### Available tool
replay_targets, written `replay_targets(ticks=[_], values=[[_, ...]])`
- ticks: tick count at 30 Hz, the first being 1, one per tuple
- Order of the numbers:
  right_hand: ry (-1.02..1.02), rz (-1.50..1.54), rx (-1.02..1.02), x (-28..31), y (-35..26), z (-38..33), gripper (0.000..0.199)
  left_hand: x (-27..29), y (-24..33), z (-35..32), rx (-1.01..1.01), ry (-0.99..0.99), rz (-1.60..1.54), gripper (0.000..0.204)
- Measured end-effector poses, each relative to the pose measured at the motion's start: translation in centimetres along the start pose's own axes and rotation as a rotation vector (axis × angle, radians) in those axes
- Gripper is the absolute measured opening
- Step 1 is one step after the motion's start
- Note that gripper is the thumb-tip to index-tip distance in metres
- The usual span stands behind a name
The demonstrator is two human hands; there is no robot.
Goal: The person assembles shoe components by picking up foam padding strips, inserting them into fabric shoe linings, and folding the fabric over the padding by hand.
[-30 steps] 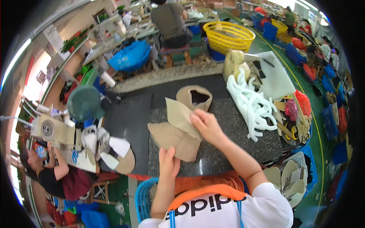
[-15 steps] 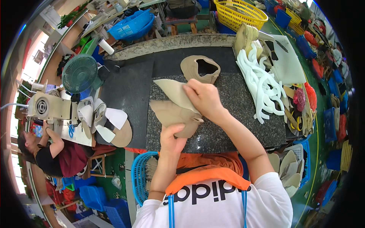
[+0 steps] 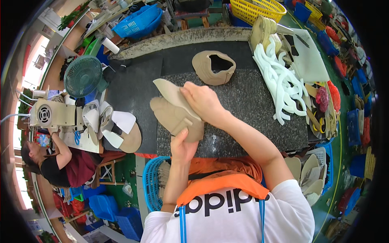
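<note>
A tan shoe upper (image 3: pixel 168 117) is held above the dark speckled worktop, with a small tab on its side. Its paler flap (image 3: pixel 170 89) stands folded up and bends along its length. My right hand (image 3: pixel 204 103) is closed round the flap's right part, fingers partly hidden behind it. My left hand (image 3: pixel 184 146) pinches the lower edge, thumb on the near face beside the tab and the other fingers out of sight underneath. Another tan upper (image 3: pixel 202 73) with an oval opening lies just beyond my hands.
White foam strips (image 3: pixel 279 85) heap at the right, near a tape roll (image 3: pixel 261 34). Pale cut pieces (image 3: pixel 123 125) lie left, beside a sewing machine (image 3: pixel 50 113) where another person (image 3: pixel 60 158) works. A green fan (image 3: pixel 83 76) stands behind. Blue basket (image 3: pixel 150 186) below the edge.
Both hands and the held upper have shifted a little left. The upper has turned so its tab faces up more, and the flap is now bent rather than flat.
</note>
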State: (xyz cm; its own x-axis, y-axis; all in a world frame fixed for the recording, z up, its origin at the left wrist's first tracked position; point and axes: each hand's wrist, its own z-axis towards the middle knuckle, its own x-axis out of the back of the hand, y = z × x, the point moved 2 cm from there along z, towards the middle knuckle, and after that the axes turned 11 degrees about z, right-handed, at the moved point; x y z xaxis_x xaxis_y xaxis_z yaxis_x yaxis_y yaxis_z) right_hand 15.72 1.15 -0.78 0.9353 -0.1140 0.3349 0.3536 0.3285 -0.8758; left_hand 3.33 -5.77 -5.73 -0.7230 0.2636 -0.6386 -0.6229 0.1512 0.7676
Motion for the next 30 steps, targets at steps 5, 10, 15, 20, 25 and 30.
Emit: replay_targets(ticks=[5,10,15,20,25,30], values=[[0.105,-0.154,0.227,0.9,-2.1,0.2,0.017,-0.2,-0.4,-0.6,-0.039,0.088,-0.011,0.057],[0.040,-0.189,0.526,3.0,-5.4,-4.5,0.035,-0.4,0.1,-0.7,-0.070,-0.006,-0.056,0.051],[-0.025,-0.102,0.372,3.1,-4.4,-4.2,0.033,-1.9,-0.2,-0.7,-0.027,-0.012,-0.074,0.054],[-0.278,0.159,0.137,4.6,-4.9,-3.9,0.026,1.9,1.9,0.9,-0.029,-0.060,-0.046,0.059],[-0.299,0.006,0.256,4.6,-3.8,-4.4,0.024,2.4,4.4,3.2,-0.057,0.050,-0.075,0.062],[-0.241,-0.044,0.340,5.6,-2.2,-4.6,0.025,0.9,3.6,1.7,0.028,-0.072,-0.446,0.057]])
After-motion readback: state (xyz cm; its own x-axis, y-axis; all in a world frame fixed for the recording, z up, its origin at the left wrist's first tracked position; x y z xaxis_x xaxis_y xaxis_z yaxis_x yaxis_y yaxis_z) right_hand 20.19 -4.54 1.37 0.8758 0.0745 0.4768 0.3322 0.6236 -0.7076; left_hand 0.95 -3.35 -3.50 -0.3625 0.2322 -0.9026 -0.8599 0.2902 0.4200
